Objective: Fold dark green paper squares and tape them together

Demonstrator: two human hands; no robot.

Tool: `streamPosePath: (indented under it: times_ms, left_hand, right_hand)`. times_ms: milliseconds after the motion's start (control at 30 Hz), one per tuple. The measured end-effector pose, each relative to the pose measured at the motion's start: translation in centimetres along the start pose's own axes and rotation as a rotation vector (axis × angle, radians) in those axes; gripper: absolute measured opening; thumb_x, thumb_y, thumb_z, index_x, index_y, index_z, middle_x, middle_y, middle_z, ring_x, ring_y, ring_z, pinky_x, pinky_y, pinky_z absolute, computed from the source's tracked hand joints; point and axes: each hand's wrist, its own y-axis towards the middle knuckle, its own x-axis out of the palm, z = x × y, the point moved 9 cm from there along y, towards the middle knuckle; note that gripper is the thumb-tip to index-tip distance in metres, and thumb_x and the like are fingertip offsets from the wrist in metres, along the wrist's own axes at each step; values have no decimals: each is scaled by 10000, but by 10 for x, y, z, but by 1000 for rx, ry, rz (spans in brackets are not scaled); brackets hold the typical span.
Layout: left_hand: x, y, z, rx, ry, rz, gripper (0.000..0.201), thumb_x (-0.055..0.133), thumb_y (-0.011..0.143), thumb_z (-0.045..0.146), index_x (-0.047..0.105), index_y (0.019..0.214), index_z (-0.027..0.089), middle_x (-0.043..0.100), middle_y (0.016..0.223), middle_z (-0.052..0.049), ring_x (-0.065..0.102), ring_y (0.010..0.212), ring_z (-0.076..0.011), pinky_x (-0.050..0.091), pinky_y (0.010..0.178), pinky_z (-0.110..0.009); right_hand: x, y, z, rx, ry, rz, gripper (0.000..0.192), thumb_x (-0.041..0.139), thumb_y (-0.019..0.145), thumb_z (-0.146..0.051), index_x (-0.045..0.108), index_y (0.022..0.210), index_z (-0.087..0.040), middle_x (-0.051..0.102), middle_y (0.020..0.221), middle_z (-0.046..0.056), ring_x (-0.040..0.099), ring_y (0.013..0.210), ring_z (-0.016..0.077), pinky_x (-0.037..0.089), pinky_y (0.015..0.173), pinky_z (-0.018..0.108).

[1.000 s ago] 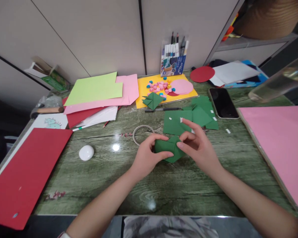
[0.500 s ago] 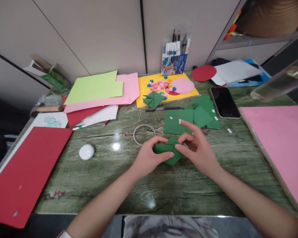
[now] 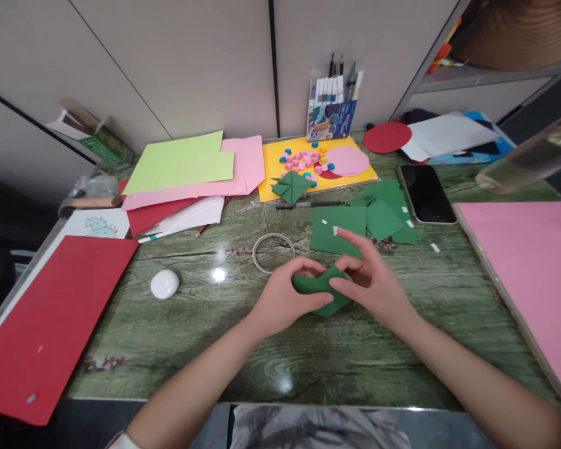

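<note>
Both hands hold a folded green paper (image 3: pixel 322 288) low over the table. My left hand (image 3: pixel 285 293) is closed on its left side, thumb on top. On the right side, my right hand (image 3: pixel 374 280) pinches it between thumb and a bent finger. My right index finger points away, with a small white piece of tape (image 3: pixel 335 231) on its tip. Just behind the left hand lies a ring-shaped tape roll (image 3: pixel 255 254). Beyond the hands are a green paper square (image 3: pixel 336 224), more green paper pieces (image 3: pixel 386 218) and a folded green paper leaf shape (image 3: pixel 292 187).
To the right lie a phone (image 3: pixel 427 193) and a big pink sheet (image 3: pixel 533 274). On the left are a white egg-shaped object (image 3: pixel 164 284) and red paper (image 3: pixel 56 312). Farther back are lime paper (image 3: pixel 177 165), yellow paper (image 3: pixel 271 171) with pink and blue bits, and a marker pack (image 3: pixel 330 115).
The folded green paper has turned and its front layer is lifted into a curve between my hands. Both hands keep their grip and stay nearly in place.
</note>
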Motion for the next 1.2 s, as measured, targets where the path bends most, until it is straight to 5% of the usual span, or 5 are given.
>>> streamPosePath:
  times_ms: [267,767,1033,1200]
  left_hand:
    - [-4,2,-13,-81,-93,-4,231,643,713,407,596,728,181,524,662,23,456,624,-114,339,571,-234]
    - [6,1,-24,-201,-341,-64,212,664,702,370,603,738,170,530,641,28,466,591,-94,349,575,-221]
    - [-17,0,13,129,105,114,140,660,711,212,614,842,198,619,882,-11,545,861,-160,408,797,-284]
    - [-23,-3,16,173,162,180,134,655,709,161,634,834,206,645,863,-7,566,827,-152,431,783,-280]
  right_hand:
    - [-9,2,-1,31,21,67,637,663,732,-323,356,1291,-334,484,690,-44,455,599,120,421,544,270]
    - [-6,3,7,95,100,33,654,660,729,-317,350,1305,-336,455,669,-54,404,552,99,357,475,232]
    - [-13,3,4,81,26,117,624,659,731,-299,373,1285,-330,499,693,-47,457,591,110,415,536,258]
    - [-17,1,-1,59,-8,160,591,630,761,-317,370,1291,-325,539,703,-30,498,609,126,425,530,266]
